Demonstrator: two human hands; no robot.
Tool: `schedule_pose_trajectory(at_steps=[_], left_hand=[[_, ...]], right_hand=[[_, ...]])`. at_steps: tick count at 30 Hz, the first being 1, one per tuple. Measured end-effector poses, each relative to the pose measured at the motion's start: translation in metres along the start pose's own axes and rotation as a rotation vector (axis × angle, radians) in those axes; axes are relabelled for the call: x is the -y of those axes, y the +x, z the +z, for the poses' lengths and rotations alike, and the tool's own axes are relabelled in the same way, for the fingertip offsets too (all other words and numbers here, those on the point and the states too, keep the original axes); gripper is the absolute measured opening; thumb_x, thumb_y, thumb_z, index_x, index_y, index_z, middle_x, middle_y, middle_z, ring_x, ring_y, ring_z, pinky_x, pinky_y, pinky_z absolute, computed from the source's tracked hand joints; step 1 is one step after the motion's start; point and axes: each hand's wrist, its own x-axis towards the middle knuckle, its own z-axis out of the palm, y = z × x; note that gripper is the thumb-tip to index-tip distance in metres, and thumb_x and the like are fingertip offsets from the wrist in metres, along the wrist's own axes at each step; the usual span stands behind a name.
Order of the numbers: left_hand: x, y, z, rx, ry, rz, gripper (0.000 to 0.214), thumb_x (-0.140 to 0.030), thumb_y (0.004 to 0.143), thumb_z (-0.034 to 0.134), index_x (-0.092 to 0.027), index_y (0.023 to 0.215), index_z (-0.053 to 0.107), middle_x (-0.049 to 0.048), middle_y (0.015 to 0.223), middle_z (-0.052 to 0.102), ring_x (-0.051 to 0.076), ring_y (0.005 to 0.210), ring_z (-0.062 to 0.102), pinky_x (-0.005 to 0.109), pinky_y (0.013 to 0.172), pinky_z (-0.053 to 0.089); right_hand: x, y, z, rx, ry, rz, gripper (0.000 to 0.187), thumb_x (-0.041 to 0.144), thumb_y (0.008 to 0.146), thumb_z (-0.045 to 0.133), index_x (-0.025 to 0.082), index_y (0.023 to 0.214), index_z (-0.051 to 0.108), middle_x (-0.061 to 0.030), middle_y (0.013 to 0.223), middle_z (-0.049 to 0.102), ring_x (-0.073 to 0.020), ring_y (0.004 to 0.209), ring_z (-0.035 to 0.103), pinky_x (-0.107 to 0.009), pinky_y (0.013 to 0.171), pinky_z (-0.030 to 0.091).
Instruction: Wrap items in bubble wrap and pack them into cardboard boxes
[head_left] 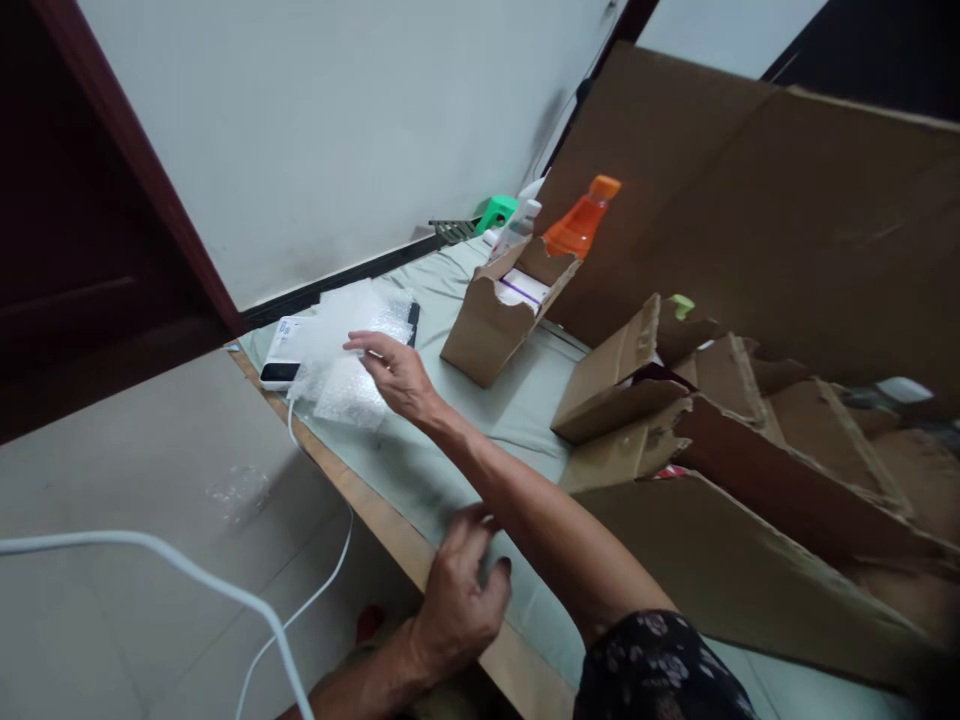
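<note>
My right hand [401, 378] hangs over bubble wrap [352, 395] on the cloth-covered desk [405, 470], fingers parted; contact, can't tell. Left hand [465, 590] nearer me, blurred, fingers curled but apart from the thumb, nothing visible in it. Wrap: likely light, soft, slippery; I'd pinch a loose edge. White device [289, 340] partly under it. Small carton [480, 335] holds a purple-striped white box [523, 287]; larger cartons [697, 560], contents mostly hidden.

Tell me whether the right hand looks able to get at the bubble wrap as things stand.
Yes, most likely: the right hand is right by the bubble wrap, and nothing visible stands in its way. Whether it touches the wrap is hard to tell.
</note>
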Motion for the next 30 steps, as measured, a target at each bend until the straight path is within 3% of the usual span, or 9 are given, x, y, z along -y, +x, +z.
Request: schedule_pose_trajectory(at_steps=[2,5,11,14,17,20,24,27,30], left_hand=[[-0.001,0.007,-0.008,-0.115,-0.297,-0.148,0.048,-0.036,0.093,0.059,-0.021,0.139,0.059,0.0150,0.140,0.063,0.032,0.132,0.059,0.053,0.114,0.045],[-0.009,0.025,-0.027,-0.240,-0.739,-0.334,0.068,-0.070,0.094,0.040,-0.020,0.135,0.061,0.0162,0.136,0.067,0.034,0.132,0.060,0.058,0.113,0.046],[-0.030,0.039,-0.059,-0.298,-0.833,-0.498,0.091,-0.090,0.083,0.029,-0.022,0.129,0.068,0.0132,0.119,0.076,0.037,0.134,0.058,0.057,0.111,0.048],[-0.037,0.035,-0.048,-0.251,-0.860,-0.596,0.079,-0.080,0.083,0.047,-0.019,0.128,0.068,0.0133,0.121,0.075,0.038,0.132,0.059,0.058,0.112,0.047],[-0.047,0.027,-0.025,-0.234,-0.761,-0.733,0.047,-0.042,0.077,0.073,-0.015,0.115,0.073,0.0126,0.110,0.078,0.036,0.122,0.066,0.056,0.110,0.050],[-0.057,0.015,-0.003,-0.188,-0.590,-0.747,0.037,-0.022,0.067,0.081,-0.014,0.102,0.076,0.0090,0.098,0.080,0.032,0.110,0.072,0.047,0.104,0.056],[-0.058,0.002,0.009,-0.108,-0.359,-0.639,0.036,-0.026,0.064,0.085,-0.017,0.098,0.077,0.0046,0.094,0.080,0.028,0.099,0.076,0.038,0.092,0.061],[-0.049,0.010,0.004,-0.054,-0.112,-0.535,0.031,-0.031,0.065,0.082,-0.016,0.091,0.077,0.0040,0.091,0.080,0.025,0.094,0.075,0.034,0.089,0.059],[-0.043,0.041,0.001,-0.006,0.045,-0.434,0.027,-0.031,0.064,0.076,-0.016,0.086,0.076,0.0045,0.090,0.080,0.023,0.092,0.074,0.032,0.090,0.057]], right_hand=[[0.018,-0.028,-0.031,-0.076,0.141,-0.033,0.027,0.012,0.102,0.050,0.024,0.110,0.073,-0.0035,0.138,0.068,-0.0173,0.130,0.060,-0.036,0.109,0.049],[0.039,-0.103,-0.078,-0.098,0.218,-0.059,0.021,0.031,0.103,0.056,0.026,0.105,0.076,-0.0055,0.142,0.065,-0.0227,0.133,0.059,-0.043,0.111,0.047],[0.036,-0.289,-0.122,-0.186,0.449,0.380,0.039,0.062,0.090,0.067,0.025,0.089,0.079,-0.0118,0.136,0.069,-0.0296,0.121,0.067,-0.044,0.095,0.054],[0.030,-0.361,-0.127,-0.342,0.539,0.529,0.032,0.056,0.087,0.074,0.025,0.081,0.077,-0.0109,0.132,0.072,-0.0297,0.122,0.066,-0.045,0.098,0.052],[0.029,-0.417,-0.132,-0.472,0.574,0.595,0.029,0.053,0.085,0.078,0.025,0.077,0.075,-0.0097,0.132,0.072,-0.0291,0.123,0.065,-0.047,0.101,0.050],[0.032,-0.461,-0.136,-0.506,0.567,0.596,0.031,0.054,0.087,0.076,0.024,0.079,0.076,-0.0103,0.132,0.071,-0.0285,0.126,0.063,-0.047,0.106,0.047],[0.046,-0.503,-0.129,-0.425,0.517,0.559,0.031,0.052,0.095,0.067,0.024,0.088,0.078,-0.0109,0.136,0.068,-0.0261,0.126,0.063,-0.045,0.109,0.045],[0.056,-0.508,-0.111,-0.385,0.461,0.528,0.025,0.040,0.101,0.060,0.025,0.096,0.079,-0.0103,0.136,0.067,-0.0236,0.123,0.064,-0.041,0.106,0.048],[0.062,-0.484,-0.082,-0.447,0.455,0.539,0.021,0.021,0.099,0.058,0.024,0.097,0.078,-0.0084,0.127,0.071,-0.0208,0.116,0.068,-0.036,0.101,0.052]])
